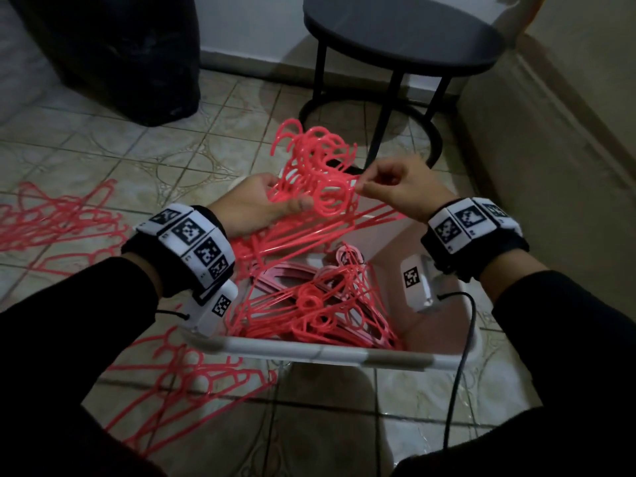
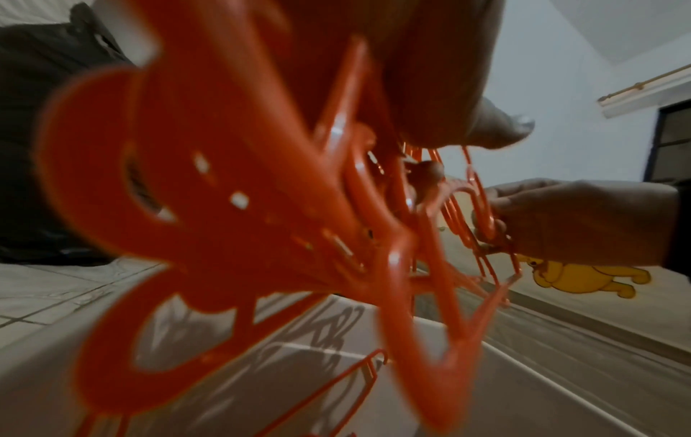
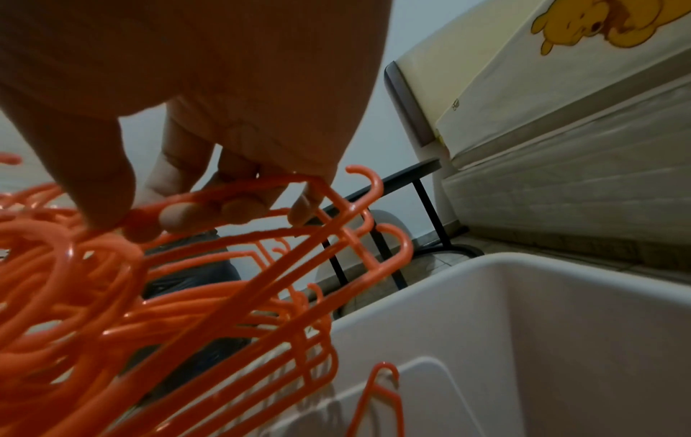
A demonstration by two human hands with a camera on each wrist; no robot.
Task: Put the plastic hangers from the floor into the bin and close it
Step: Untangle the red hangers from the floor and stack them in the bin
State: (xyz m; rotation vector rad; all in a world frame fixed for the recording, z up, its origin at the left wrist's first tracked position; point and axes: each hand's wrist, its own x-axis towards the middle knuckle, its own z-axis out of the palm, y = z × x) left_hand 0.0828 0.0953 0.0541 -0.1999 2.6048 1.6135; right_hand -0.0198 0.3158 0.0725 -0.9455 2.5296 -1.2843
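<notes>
Nearest, loose coral-pink plastic hangers (image 1: 179, 383) lie on the tiled floor (image 1: 344, 425) beside the open white plastic bin (image 1: 309, 351), which holds more. Above it, the left hand (image 1: 254, 204) grips a hanger bunch (image 1: 316, 173); the right hand (image 1: 399, 192) pinches one strand.

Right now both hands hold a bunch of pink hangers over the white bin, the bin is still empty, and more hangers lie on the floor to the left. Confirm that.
One thing is wrong: the bin is not empty. The head view shows hangers already piled inside it. The rest stands: left hand and right hand hold a bunch above it, and more lie on the floor at left.
</notes>
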